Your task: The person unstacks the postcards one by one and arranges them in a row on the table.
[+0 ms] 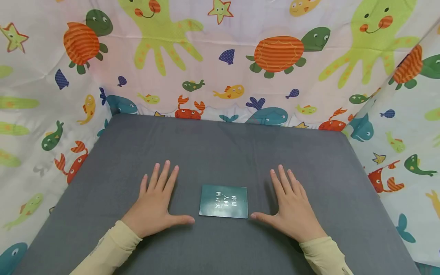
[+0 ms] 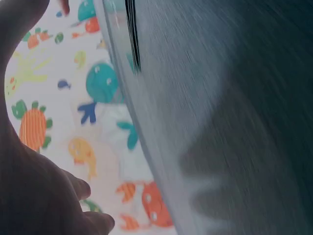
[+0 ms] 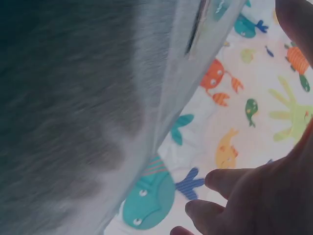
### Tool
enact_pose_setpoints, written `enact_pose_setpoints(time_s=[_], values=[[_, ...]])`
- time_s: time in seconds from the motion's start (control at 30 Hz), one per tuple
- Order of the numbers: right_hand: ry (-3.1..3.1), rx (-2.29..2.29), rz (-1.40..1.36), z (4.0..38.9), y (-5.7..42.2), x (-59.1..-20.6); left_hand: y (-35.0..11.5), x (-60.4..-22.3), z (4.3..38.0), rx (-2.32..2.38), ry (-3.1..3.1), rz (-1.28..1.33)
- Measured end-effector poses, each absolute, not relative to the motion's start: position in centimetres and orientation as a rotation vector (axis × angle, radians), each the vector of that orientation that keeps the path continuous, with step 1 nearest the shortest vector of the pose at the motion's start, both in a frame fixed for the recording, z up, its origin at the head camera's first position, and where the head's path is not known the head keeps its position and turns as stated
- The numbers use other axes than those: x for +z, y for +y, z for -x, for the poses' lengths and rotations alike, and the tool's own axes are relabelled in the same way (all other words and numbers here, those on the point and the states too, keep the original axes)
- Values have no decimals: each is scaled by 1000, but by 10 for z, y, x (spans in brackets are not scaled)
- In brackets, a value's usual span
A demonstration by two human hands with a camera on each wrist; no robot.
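Observation:
A small dark green book (image 1: 223,201) with white Chinese characters lies flat on the grey table (image 1: 220,152), its text turned sideways. To its left is my left hand (image 1: 156,204), palm down, fingers straight and spread, thumb pointing at the book with a small gap. On the other side my right hand (image 1: 292,210) has the same spread pose, its thumb tip close by the book's lower right corner. Both hands hold nothing. The wrist views catch the book's thin edge (image 2: 132,36) on the left and part of my right hand (image 3: 239,196) on the right.
A white curtain (image 1: 213,34) printed with sea animals stands behind the table and along both sides. The table's far edge (image 1: 220,121) meets the curtain. Cream sleeves (image 1: 110,244) cover both forearms.

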State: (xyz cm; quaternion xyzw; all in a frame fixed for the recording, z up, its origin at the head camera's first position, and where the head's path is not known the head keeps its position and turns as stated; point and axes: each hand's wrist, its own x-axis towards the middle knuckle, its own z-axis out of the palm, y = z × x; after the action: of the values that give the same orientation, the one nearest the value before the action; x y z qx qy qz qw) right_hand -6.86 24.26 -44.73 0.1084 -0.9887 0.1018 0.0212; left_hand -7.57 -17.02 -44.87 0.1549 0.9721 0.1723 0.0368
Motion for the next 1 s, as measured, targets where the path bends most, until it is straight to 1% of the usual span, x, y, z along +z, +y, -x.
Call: enact_pose_setpoints(time_s=[0.23, 0.47, 0.7, 1.0], values=[[-3044, 329, -479, 78, 218, -441, -136, -449, 86, 515, 2918, -696], [-3031, 401, -657, 80, 194, -447, -110, -446, 95, 540, 2787, -948], [-3024, 582, -865, 81, 183, -459, -101, -455, 98, 582, 2749, -972], [-2997, 616, -929, 83, 188, -464, -98, -460, 105, 674, 2704, -982]])
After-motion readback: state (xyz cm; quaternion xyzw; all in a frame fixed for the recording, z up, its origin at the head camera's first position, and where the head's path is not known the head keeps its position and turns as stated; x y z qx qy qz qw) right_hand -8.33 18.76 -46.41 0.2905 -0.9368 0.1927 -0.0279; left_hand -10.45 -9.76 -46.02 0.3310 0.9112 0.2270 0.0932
